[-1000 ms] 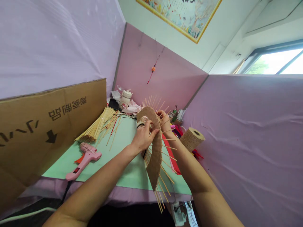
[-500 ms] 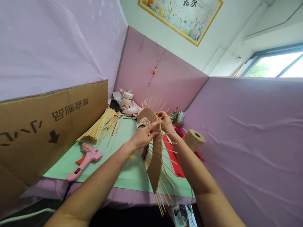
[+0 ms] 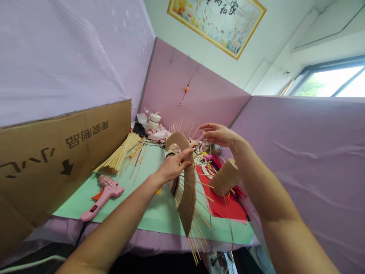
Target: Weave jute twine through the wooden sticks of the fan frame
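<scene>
My left hand [image 3: 175, 167] is closed on the rim of a tan woven piece [image 3: 186, 194], thumb on one face and fingers on the other. The weave is a curved band with an opening, and thin wooden sticks [image 3: 203, 196] fan out from its edge. To the right of the upper sticks is my right hand [image 3: 218, 135], its upper fingers stretched out and the others bent near a stick tip. A thin strand of twine [image 3: 211, 213] hangs straight down below this hand and seems to be pinched in it; the fingertips are small and partly hidden.
A twine spool [image 3: 225, 179] lies on red cloth [image 3: 228, 207] at the right. On the left are a pink glue gun [image 3: 102, 196], a bundle of sticks [image 3: 121, 154] and a cardboard panel [image 3: 68, 152]. A white jar [image 3: 154, 121] stands at the back.
My right hand has moved off the woven edge, to the right and slightly up. The spool has tipped and shifted left. My left hand keeps its hold on the woven piece.
</scene>
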`<state>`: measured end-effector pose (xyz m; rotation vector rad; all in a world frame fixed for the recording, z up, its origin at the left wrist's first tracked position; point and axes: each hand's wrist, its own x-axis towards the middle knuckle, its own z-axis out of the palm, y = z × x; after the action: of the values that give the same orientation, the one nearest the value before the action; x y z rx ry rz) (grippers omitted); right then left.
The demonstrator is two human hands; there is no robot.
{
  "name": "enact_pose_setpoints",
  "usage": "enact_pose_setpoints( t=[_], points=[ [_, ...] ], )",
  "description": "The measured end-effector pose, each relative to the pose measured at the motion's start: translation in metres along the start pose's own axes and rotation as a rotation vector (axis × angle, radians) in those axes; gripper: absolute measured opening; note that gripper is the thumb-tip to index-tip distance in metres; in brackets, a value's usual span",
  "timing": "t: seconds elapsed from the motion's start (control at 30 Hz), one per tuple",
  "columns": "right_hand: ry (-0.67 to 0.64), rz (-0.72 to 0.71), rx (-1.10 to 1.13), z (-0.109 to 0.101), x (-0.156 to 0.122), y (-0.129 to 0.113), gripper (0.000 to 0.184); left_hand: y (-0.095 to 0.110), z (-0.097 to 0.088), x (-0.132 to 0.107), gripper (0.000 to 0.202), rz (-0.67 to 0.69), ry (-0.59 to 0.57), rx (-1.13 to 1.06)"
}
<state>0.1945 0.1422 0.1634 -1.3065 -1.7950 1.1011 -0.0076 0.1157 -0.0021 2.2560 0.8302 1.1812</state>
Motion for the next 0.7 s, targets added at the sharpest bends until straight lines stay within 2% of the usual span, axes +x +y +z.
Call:
enact_pose_setpoints(
  t=[0.1, 0.2, 0.27, 0.33, 0.4, 0.47, 0.6, 0.7],
  points=[
    [-0.031, -0.095, -0.426, -0.012, -0.004, -0.013, 0.040, -0.001, 0.000, 0.000, 0.054, -0.002, -0.001, 0.013],
    [-0.157, -0.033, -0.801, -0.027, -0.005, -0.018, 0.027, -0.001, -0.001, 0.000, 0.054, -0.009, -0.002, 0.020],
    [-0.261, 0.084, -0.876, -0.039, -0.005, -0.019, 0.025, -0.001, 0.000, 0.000, 0.055, -0.008, -0.001, 0.017],
    [-0.299, 0.170, -0.884, -0.051, -0.002, -0.020, 0.030, -0.001, 0.000, 0.001, 0.054, -0.007, -0.002, 0.012],
    [-0.236, 0.148, -0.894, -0.059, 0.002, -0.023, 0.035, -0.001, 0.002, 0.001, 0.054, -0.006, -0.002, 0.009],
    [-0.101, 0.000, -0.890, -0.057, 0.009, -0.028, 0.036, -0.001, 0.003, 0.001, 0.053, -0.007, -0.002, 0.006],
    [0.163, -0.388, -0.851, -0.027, 0.019, -0.042, 0.026, 0.000, 0.003, 0.001, 0.053, -0.001, 0.004, -0.002],
    [0.259, -0.484, -0.869, 0.001, 0.026, -0.049, 0.014, 0.001, 0.002, 0.000, 0.054, 0.007, 0.003, -0.003]
  ],
)
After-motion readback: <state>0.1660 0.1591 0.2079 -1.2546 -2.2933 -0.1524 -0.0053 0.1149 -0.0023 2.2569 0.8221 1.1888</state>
